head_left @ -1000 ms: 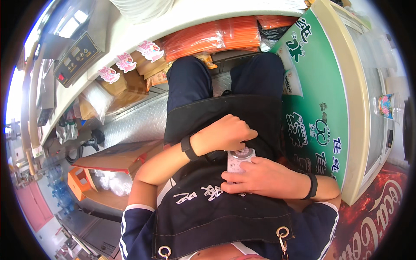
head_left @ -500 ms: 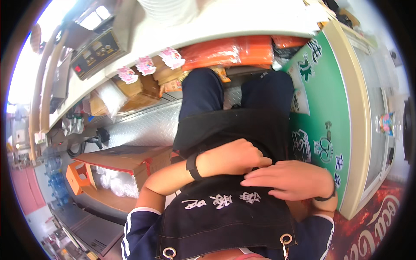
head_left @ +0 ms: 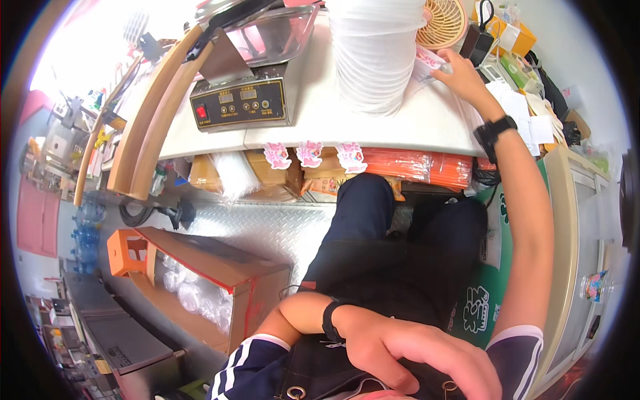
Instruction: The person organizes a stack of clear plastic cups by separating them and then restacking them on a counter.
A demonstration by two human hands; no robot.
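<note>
Reaching up and away from the body, the right hand [head_left: 460,75] lay on the white counter [head_left: 373,127] at the far right, beside the tall stack of white plastic cups [head_left: 377,53]. Its fingers rested on a small clear packet with pink print [head_left: 430,61], which lay flat on the counter against the foot of the cup stack. Whether the fingers pinched the packet or only touched it could not be told; the fingertips were hidden behind the hand. A black wristband [head_left: 495,130] sat on that wrist.

The left hand [head_left: 413,353] was low in the view, close to the camera, pressed flat against the dark apron [head_left: 333,373] at the waist. Its fingers were spread and loosely curved, with nothing visibly held. A second black band [head_left: 329,320] circled the left wrist.

On the counter left of the cups stood a steel machine with a black control panel [head_left: 243,103]. A round woven fan-like disc [head_left: 440,23] lay behind the cups. Pink paper tags [head_left: 310,155] hung along the counter edge, with orange bundles [head_left: 420,167] stored beneath. An open cardboard box of clear plastic bags [head_left: 200,287] stood on the ribbed metal floor [head_left: 267,227] to the left of the knees.
</note>
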